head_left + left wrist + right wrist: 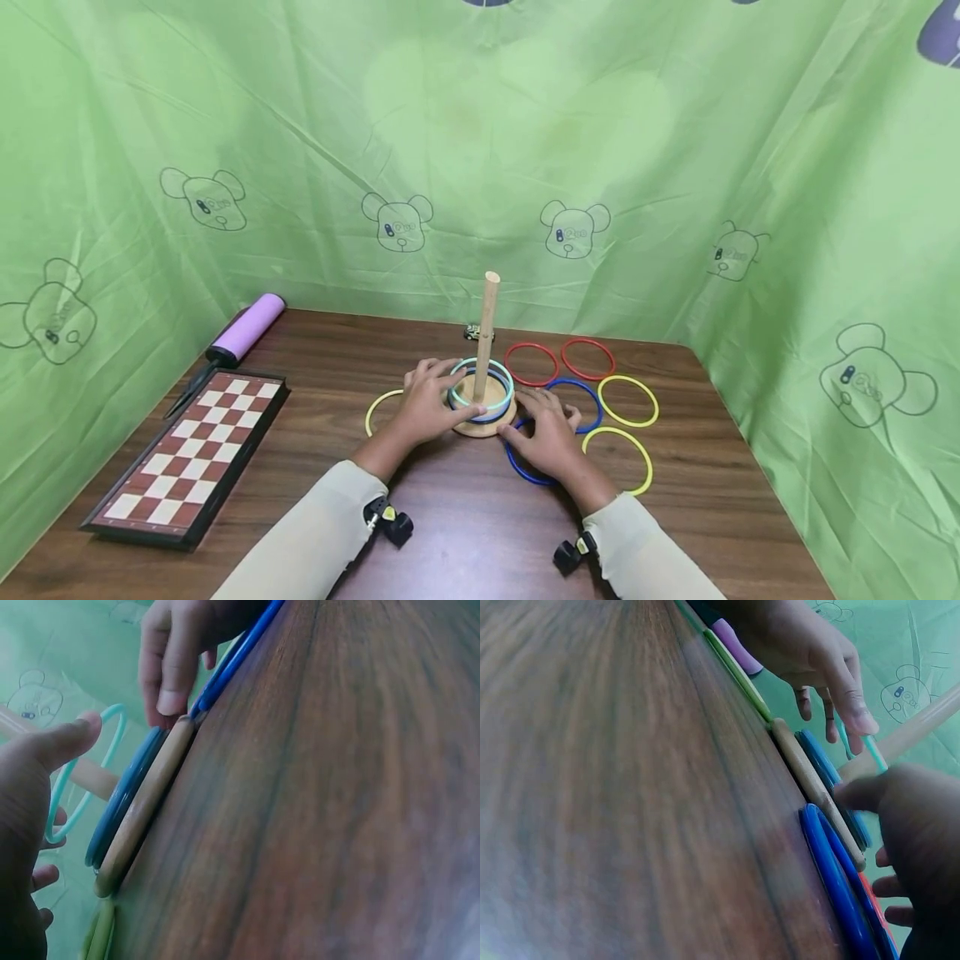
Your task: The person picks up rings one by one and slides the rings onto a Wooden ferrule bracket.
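Note:
A wooden ring-toss stand [486,333] rises from a round wooden base [142,810] on the table. Blue rings [120,802] lie stacked on that base around the peg. My left hand [429,402] is at the stand's left side, pinching a light teal ring [118,742] with thumb and fingers. That ring encircles the peg and hangs above the blue ones. On the right, my right hand [551,433] grips the edge of the base, its thumb [862,793] and fingertips right at the rim beside the blue stack.
Red rings [531,345], blue rings [600,408] and yellow rings [657,408] lie right of the stand. Another yellow ring [369,421] is partly behind the left hand. A checkered board [187,450] and a purple cylinder [251,329] occupy the left side. Behind the peg sits a toy car [471,332].

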Motion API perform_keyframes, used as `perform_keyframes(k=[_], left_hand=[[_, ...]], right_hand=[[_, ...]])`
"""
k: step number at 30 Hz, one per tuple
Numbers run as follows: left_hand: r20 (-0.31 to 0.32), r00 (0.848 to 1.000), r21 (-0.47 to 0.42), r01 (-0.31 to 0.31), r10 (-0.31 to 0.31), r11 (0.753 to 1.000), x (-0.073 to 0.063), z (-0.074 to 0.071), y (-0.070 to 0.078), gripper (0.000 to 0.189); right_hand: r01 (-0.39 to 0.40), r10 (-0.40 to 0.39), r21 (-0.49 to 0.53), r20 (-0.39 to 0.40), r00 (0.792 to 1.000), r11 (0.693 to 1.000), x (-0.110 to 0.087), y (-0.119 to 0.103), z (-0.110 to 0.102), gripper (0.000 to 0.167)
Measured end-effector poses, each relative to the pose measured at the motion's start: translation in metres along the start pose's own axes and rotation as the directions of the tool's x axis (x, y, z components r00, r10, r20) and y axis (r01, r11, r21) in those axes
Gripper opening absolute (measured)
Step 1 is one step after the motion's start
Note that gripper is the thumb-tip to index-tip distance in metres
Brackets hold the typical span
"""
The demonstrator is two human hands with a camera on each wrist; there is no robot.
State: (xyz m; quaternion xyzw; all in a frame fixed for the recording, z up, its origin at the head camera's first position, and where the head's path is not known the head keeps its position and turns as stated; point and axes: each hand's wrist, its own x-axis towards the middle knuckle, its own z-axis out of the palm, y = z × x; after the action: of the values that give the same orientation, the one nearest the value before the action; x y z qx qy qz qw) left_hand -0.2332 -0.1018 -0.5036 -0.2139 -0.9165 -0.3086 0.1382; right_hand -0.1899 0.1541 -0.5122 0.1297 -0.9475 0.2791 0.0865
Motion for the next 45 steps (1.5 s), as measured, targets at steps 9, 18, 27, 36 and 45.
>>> perform_keyframes(k=[9,18,27,36,45], left_hand=[[0.029,0.999,-0.019,0.018,-0.017,1.000,0.0014,0.0008,-0.0001,0.085],[0.062,0.997,0.025,0.033,-0.035,0.999,0.0014,0.0030,-0.0034,0.084],[0.082,0.996,0.066,0.031,-0.037,0.997,0.0013,0.0038,-0.0052,0.078],[0.104,0.993,0.073,0.056,-0.063,0.996,0.0018,0.0045,-0.0054,0.080],[0.110,0.993,0.076,0.045,-0.053,0.996,-0.0013,0.0029,-0.0059,0.082]], right_hand=[[0.040,-0.045,0.080,0.055,0.998,0.996,-0.0003,-0.0019,-0.0023,0.074],[0.055,-0.061,0.079,0.075,0.995,0.995,0.0002,-0.0020,-0.0018,0.075],[0.038,-0.041,0.028,0.101,0.994,0.999,0.0018,-0.0005,-0.0019,0.080],[0.038,-0.040,0.026,0.095,0.995,0.999,0.0016,-0.0006,-0.0010,0.080],[0.030,-0.032,0.018,0.105,0.994,0.999,-0.0010,-0.0002,0.0010,0.082]])
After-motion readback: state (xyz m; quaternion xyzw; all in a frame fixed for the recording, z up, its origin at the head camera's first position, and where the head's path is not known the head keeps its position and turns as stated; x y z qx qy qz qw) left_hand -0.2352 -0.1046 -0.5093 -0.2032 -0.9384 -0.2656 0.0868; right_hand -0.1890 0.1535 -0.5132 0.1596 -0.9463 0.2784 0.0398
